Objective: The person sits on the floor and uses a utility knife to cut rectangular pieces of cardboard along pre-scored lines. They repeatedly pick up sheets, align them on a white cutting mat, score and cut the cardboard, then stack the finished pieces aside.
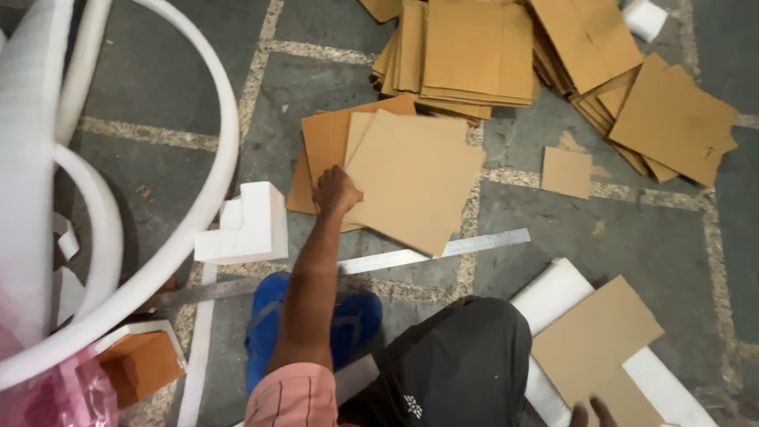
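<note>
My left hand (336,190) reaches forward across the tiled floor and grips the left edge of a large tan cardboard sheet (415,186). That sheet lies on top of other loose cardboard sheets (324,138). A long metal ruler (443,249) lies on the floor just below them. Only a few fingers of my right hand (591,411) show at the bottom edge. They rest on a smaller cardboard piece (593,340) that lies over a white foam slab (553,292). My knee in dark shorts (458,356) sits between the two hands.
Stacks of cut cardboard (466,47) and more sheets (672,119) lie at the back. A small cardboard square (566,171) lies alone. An L-shaped white foam block (249,225), blue slippers (265,316), looped white foam strips (213,182) and a pink bag (55,395) are on the left.
</note>
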